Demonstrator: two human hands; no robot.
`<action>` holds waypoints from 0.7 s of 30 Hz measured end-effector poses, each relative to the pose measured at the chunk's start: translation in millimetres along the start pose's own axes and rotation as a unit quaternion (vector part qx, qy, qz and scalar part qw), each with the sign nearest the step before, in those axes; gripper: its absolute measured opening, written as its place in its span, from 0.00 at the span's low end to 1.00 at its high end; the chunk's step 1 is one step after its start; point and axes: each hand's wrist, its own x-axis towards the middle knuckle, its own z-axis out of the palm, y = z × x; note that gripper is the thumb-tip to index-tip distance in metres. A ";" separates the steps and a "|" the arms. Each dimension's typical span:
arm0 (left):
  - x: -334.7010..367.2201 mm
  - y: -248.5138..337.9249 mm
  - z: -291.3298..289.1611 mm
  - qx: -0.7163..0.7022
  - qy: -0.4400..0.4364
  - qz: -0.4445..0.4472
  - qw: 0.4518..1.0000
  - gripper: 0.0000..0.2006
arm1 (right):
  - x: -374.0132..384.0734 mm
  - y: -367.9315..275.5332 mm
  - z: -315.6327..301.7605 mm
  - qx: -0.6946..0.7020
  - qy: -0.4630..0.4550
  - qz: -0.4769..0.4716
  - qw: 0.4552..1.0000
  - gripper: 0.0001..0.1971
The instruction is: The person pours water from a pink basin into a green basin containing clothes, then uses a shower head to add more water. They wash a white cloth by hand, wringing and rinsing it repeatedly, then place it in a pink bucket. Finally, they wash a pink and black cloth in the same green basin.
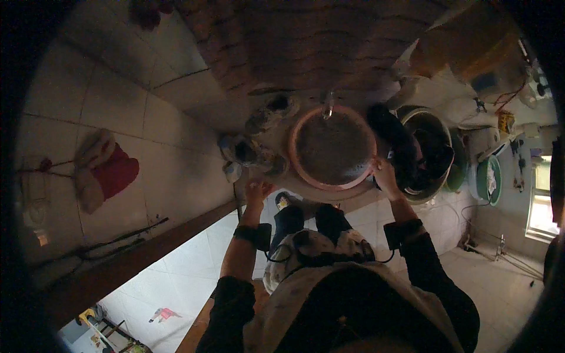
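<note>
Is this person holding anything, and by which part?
The right hand is at the pink basin, by its lower-right rim, but whether it grips is unclear. Whether the left hand holds anything cannot be told.

Black sleeves [429, 265] cover the arms, the left ending higher. A boxy black band [403, 233] circles each forearm, trailing a thin dark cable [276, 260]. Dark trousers [288, 220] show beyond what seems, in poor light, a pale, dark-patterned apron [282, 269].

Left fingers [256, 187] dim and blurred

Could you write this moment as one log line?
Left hand: near shoes | right hand: at pink basin rim | tap: over basin
</note>
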 end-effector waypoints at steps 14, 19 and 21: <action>14.2 141.5 161.6 0.535 -0.068 0.045 0.841 0.24 | 73.5 11.6 24.5 -0.253 0.075 -0.149 0.953 0.28; 53.8 151.1 186.8 0.546 -0.047 -0.001 0.837 0.20 | 87.1 54.8 49.4 0.130 0.045 0.015 0.990 0.29; 52.5 162.6 191.7 0.503 -0.075 0.121 0.852 0.20 | 82.8 68.4 49.8 -0.112 0.081 -0.030 0.990 0.29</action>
